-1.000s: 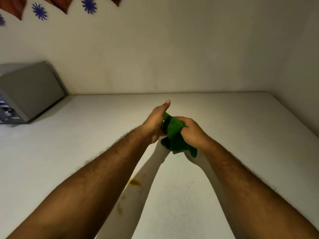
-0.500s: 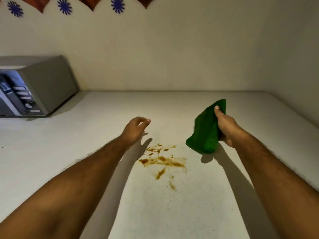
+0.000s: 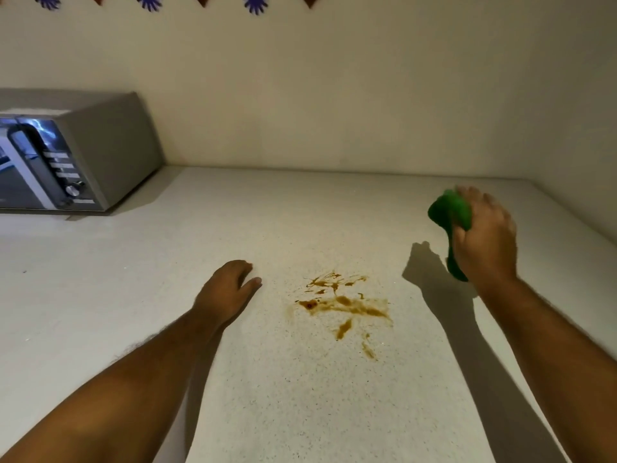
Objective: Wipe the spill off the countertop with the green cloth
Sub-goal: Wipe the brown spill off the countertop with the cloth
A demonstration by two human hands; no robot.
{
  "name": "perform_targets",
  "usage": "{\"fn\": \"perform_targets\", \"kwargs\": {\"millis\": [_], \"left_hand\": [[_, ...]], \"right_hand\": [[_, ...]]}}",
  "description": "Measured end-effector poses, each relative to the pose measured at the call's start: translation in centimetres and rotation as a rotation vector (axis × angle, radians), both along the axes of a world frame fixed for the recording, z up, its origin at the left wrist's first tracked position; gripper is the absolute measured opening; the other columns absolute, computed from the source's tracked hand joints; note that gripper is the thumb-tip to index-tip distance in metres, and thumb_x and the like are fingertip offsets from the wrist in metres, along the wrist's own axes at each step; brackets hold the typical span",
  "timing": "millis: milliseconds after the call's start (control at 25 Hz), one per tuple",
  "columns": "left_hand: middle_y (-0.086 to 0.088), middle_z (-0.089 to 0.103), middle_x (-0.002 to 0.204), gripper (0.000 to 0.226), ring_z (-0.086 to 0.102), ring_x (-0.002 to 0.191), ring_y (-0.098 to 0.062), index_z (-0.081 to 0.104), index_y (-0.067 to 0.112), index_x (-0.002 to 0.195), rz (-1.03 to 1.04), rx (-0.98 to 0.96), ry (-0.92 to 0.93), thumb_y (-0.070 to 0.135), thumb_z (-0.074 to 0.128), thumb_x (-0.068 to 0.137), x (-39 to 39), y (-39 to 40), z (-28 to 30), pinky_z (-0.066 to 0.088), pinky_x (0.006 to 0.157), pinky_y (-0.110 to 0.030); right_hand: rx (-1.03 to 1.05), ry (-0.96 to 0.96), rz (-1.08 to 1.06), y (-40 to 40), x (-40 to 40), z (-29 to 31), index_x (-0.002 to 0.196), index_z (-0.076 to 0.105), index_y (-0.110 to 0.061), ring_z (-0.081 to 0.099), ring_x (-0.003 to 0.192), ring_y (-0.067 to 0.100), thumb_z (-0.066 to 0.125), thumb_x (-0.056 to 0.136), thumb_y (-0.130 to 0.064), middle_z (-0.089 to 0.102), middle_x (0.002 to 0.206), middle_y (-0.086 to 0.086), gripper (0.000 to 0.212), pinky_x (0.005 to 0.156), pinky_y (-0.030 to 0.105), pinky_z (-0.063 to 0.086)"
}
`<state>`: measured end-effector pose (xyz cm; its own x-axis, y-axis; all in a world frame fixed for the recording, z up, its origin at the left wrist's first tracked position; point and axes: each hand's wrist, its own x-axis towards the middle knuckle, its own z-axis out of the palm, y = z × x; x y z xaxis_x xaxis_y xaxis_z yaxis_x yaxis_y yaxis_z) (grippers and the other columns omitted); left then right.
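Observation:
A brown spill [image 3: 340,304] streaks the white speckled countertop [image 3: 300,396] in the middle of the view. My right hand [image 3: 485,240] is raised above the counter to the right of the spill and grips a bunched green cloth [image 3: 449,217], which hangs down past my palm. My left hand [image 3: 227,289] rests on the counter just left of the spill, fingers loosely apart, holding nothing. The cloth is apart from the spill.
A grey microwave [image 3: 73,152] stands at the back left against the wall. Walls close the counter at the back and on the right. Paper decorations [image 3: 255,3] hang along the top of the back wall.
Both hands held the cloth together a second ago. They have parted: my left hand let go and came down left of the spill, my right hand carried the cloth up and right.

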<state>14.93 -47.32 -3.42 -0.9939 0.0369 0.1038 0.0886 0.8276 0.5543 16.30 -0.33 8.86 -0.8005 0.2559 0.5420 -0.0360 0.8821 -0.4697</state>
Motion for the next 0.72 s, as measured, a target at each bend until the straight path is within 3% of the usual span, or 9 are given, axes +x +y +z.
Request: {"fn": "perform_targets", "kwargs": {"millis": [120,160,240,320,360,440,560,640,720], "left_hand": [[-0.006,0.052,0.161,0.067,0.048,0.148,-0.027,0.054,0.017,0.153,0.011,-0.157,0.065,0.06,0.053,0.102,0.0,-1.3,-0.9,0.037,0.123,-0.048],[-0.006,0.052,0.161,0.067,0.047,0.149,-0.028,0.055,0.018,0.153,0.009,-0.185,0.068,0.062,0.052,0.101,0.0,-1.3,-1.0,0.036,0.124,-0.051],[-0.006,0.051,0.162,0.068,0.046,0.15,-0.028,0.055,0.019,0.153,0.0,-0.208,0.074,0.063,0.051,0.101,-0.2,-1.2,-1.3,0.035,0.124,-0.054],[-0.006,0.05,0.163,0.068,0.046,0.15,-0.028,0.054,0.019,0.153,-0.005,-0.207,0.082,0.063,0.051,0.101,-0.4,-1.2,-1.3,0.034,0.125,-0.053],[-0.006,0.05,0.163,0.068,0.045,0.15,-0.028,0.054,0.019,0.153,-0.005,-0.206,0.084,0.062,0.051,0.101,-0.4,-1.3,-1.3,0.034,0.125,-0.052],[-0.006,0.049,0.163,0.068,0.045,0.151,-0.028,0.054,0.018,0.153,-0.003,-0.201,0.084,0.062,0.051,0.101,-0.4,-1.3,-1.3,0.034,0.126,-0.051],[-0.006,0.049,0.164,0.068,0.044,0.152,-0.029,0.054,0.018,0.154,0.001,-0.196,0.086,0.061,0.051,0.101,-0.3,-1.2,-1.3,0.033,0.126,-0.051],[-0.006,0.049,0.164,0.068,0.044,0.152,-0.029,0.053,0.017,0.154,0.004,-0.194,0.085,0.061,0.051,0.101,-0.3,-1.3,-1.3,0.033,0.126,-0.05],[-0.006,0.049,0.164,0.068,0.044,0.152,-0.029,0.053,0.017,0.154,0.005,-0.188,0.081,0.061,0.051,0.101,-0.2,-1.4,-1.3,0.033,0.126,-0.05]], "right_hand": [[0.205,-0.467,0.025,-2.2,2.0,-3.8,0.121,0.069,-0.02,0.07,0.1,0.036,0.052,0.108,-0.044,0.075,0.109,0.015,0.031,0.095,0.049,0.055],[0.139,-0.641,0.053,-3.2,3.0,-5.3,0.115,0.071,-0.022,0.071,0.1,0.035,0.039,0.108,-0.06,0.076,0.109,0.016,0.05,0.089,0.043,0.055],[0.099,-0.814,0.094,-4.9,4.7,-8.5,0.145,0.062,-0.028,0.052,0.142,0.046,0.02,0.105,-0.073,0.059,0.152,0.021,0.074,0.115,0.055,0.043],[0.029,-0.811,0.091,-6.2,5.2,-9.6,0.167,0.036,-0.033,0.019,0.164,0.042,0.016,0.108,-0.07,0.026,0.177,0.017,0.073,0.129,0.065,0.012],[-0.103,-0.797,0.093,-6.3,5.3,-9.2,0.166,0.038,-0.029,0.024,0.162,0.04,0.017,0.107,-0.071,0.029,0.176,0.017,0.075,0.13,0.063,0.012],[-0.519,-0.715,0.049,-6.5,5.7,-6.8,0.15,0.059,-0.021,0.058,0.136,0.037,0.024,0.102,-0.076,0.058,0.156,0.02,0.081,0.124,0.059,0.036],[-1.085,-0.524,-0.005,-6.3,7.1,-3.4,0.117,0.073,-0.021,0.073,0.106,0.037,0.04,0.096,-0.08,0.077,0.121,0.018,0.071,0.1,0.057,0.059],[-1.142,-0.509,0.046,-6.9,8.8,-3.1,0.113,0.075,-0.027,0.076,0.102,0.029,0.047,0.087,-0.082,0.077,0.121,0.011,0.067,0.086,0.046,0.064],[-1.09,-0.699,0.201,-7.8,11.4,-4.7,0.118,0.075,-0.029,0.077,0.104,0.021,0.054,0.084,-0.085,0.073,0.129,0.011,0.069,0.086,0.036,0.064]]}}
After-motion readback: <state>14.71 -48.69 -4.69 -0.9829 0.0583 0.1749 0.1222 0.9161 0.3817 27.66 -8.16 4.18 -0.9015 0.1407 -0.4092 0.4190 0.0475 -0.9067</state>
